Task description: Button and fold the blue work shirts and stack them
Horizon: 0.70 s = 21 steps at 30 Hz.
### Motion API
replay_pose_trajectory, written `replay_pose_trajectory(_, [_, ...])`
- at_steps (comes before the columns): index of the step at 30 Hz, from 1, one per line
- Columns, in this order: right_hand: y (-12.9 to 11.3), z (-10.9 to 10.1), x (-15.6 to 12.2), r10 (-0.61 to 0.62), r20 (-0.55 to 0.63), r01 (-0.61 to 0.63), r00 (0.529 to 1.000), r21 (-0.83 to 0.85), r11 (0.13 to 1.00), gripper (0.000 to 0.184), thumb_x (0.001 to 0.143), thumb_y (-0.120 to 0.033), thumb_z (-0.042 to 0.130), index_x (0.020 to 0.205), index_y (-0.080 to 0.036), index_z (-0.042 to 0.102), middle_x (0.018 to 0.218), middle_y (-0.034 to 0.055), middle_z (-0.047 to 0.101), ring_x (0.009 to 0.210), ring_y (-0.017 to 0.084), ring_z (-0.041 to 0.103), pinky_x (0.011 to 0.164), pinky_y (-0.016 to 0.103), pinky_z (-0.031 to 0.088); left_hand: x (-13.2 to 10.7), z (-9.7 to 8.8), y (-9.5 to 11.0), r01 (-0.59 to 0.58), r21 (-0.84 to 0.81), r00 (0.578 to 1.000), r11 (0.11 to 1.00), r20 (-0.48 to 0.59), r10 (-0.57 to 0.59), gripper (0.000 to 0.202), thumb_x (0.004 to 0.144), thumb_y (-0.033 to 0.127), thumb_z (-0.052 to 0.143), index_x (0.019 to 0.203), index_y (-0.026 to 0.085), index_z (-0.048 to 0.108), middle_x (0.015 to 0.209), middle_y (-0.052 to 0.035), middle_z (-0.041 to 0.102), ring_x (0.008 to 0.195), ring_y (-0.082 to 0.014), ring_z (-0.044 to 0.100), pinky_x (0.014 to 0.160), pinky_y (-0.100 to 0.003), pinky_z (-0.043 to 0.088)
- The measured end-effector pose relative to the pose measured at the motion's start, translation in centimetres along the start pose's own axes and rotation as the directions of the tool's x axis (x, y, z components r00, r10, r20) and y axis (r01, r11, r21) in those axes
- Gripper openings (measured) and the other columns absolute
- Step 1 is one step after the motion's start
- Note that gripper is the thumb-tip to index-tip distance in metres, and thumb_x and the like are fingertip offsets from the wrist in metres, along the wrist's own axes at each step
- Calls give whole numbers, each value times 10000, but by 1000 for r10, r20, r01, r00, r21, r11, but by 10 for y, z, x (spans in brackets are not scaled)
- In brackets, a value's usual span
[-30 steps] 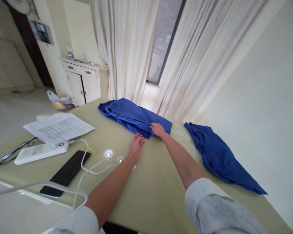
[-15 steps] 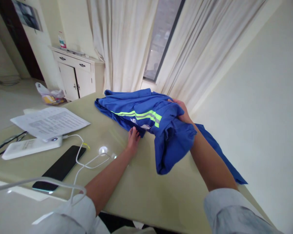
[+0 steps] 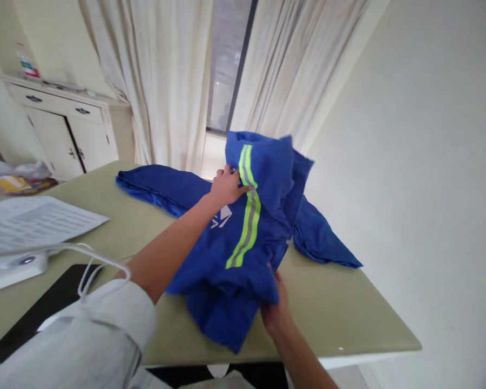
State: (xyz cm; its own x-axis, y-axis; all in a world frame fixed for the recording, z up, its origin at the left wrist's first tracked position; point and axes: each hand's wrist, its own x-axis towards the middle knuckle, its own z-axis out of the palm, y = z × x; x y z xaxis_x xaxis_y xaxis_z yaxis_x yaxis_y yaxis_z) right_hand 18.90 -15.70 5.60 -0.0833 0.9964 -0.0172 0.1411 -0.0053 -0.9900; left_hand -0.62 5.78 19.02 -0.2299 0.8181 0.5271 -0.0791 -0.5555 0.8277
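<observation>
A blue work jacket (image 3: pixel 267 216) with a yellow-green and grey reflective stripe and a white print is on the table, its far part lifted up off the surface. One blue sleeve (image 3: pixel 162 186) stretches out to the left, and more blue cloth (image 3: pixel 324 232) lies to the right. My left hand (image 3: pixel 228 185) grips the raised fabric beside the stripe, thumb and fingers closed on it. Lower down, my right hand (image 3: pixel 278 309) holds the jacket's near right edge; some of its fingers are hidden under the cloth.
On the table's left are printed sheets (image 3: pixel 40 219), a white device (image 3: pixel 14 270), a black phone (image 3: pixel 44 308) and a white cable (image 3: pixel 113 263). A white cabinet (image 3: pixel 56 127) with a bottle (image 3: pixel 27 62) stands beyond, near curtains (image 3: pixel 168 75). A wall (image 3: pixel 421 162) is at right.
The jacket has turned, its stripe now running up and down. My left hand has moved up onto the stripe area, and my right hand has come down to the near edge. The view has swung right.
</observation>
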Motion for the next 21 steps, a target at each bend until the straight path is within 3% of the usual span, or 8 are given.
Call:
replay_pose_trajectory(3, [45, 15, -36, 173, -111, -145, 979, 226, 963, 503, 808, -767, 697, 1020, -315, 759, 986, 43, 794, 928, 323, 735, 751, 445, 608, -54, 14, -21, 127, -21, 938, 992, 329, -113, 326, 656, 355, 976, 812, 225, 721, 1039, -134, 771, 1108, -322, 712, 1071, -426, 525])
replay_pose_trajectory(6, [52, 6, -45, 236, 15, -236, 972, 83, 968, 511, 725, -771, 780, 811, -270, 728, 743, 22, 720, 697, 264, 677, 632, 391, 561, -141, -7, -48, 172, 42, 846, 984, 505, -169, 414, 718, 624, 871, 912, 282, 740, 927, -105, 786, 893, -293, 762, 876, -378, 595])
replay_pose_trajectory(10, [34, -32, -34, 325, 155, -328, 933, -4, 945, 620, 754, -848, 707, 833, -234, 732, 807, 71, 746, 755, 283, 717, 574, 369, 544, -227, -50, -51, 79, 264, 713, 961, 659, -239, 550, 763, 638, 818, 1187, 297, 738, 1259, -177, 737, 1288, -376, 660, 1111, -511, 463])
replay_pose_trajectory(13, [32, -61, -14, 384, -1, -378, 924, 160, 912, 700, 799, -882, 627, 982, -212, 718, 944, 114, 769, 845, 280, 747, 622, 369, 591, -231, -58, -30, 71, 367, 645, 928, 692, -323, 426, 741, 506, 870, 1096, 295, 768, 1171, -154, 760, 1222, -389, 682, 1096, -483, 466])
replay_pose_trajectory(17, [39, -81, 13, 355, -281, -270, 892, 298, 915, 655, 838, -726, 716, 1270, -247, 600, 1079, 92, 758, 851, 242, 749, 649, 357, 628, -152, -66, -1, -14, 484, 541, 875, 739, -401, 393, 917, 620, 639, 831, 246, 722, 844, -63, 758, 879, -275, 711, 896, -384, 541])
replay_pose_trajectory(18, [40, -83, 17, 322, -321, -233, 890, 286, 929, 697, 825, -655, 768, 1354, -262, 541, 1100, 81, 755, 858, 236, 748, 654, 351, 631, -123, -75, 4, -41, 539, 640, 841, 660, -392, 478, 945, 664, 557, 818, 228, 707, 824, -50, 749, 851, -255, 690, 869, -388, 544])
replay_pose_trajectory(20, [43, -85, 21, 260, -354, -181, 899, 240, 954, 851, 769, -537, 852, 1466, -280, 435, 1145, 72, 743, 901, 239, 747, 672, 348, 640, -66, -102, 11, 45, 662, 916, 748, 272, -295, 569, 980, 680, 434, 885, 198, 720, 867, -49, 758, 907, -244, 673, 875, -411, 538])
replay_pose_trajectory(21, [44, -86, 22, 240, -346, -172, 907, 216, 961, 914, 743, -511, 874, 1494, -281, 407, 1179, 80, 729, 931, 249, 745, 680, 356, 645, -41, -118, 14, 88, 684, 963, 725, 129, -238, 598, 1029, 616, 324, 1002, 175, 727, 997, -75, 770, 1036, -263, 659, 937, -450, 513])
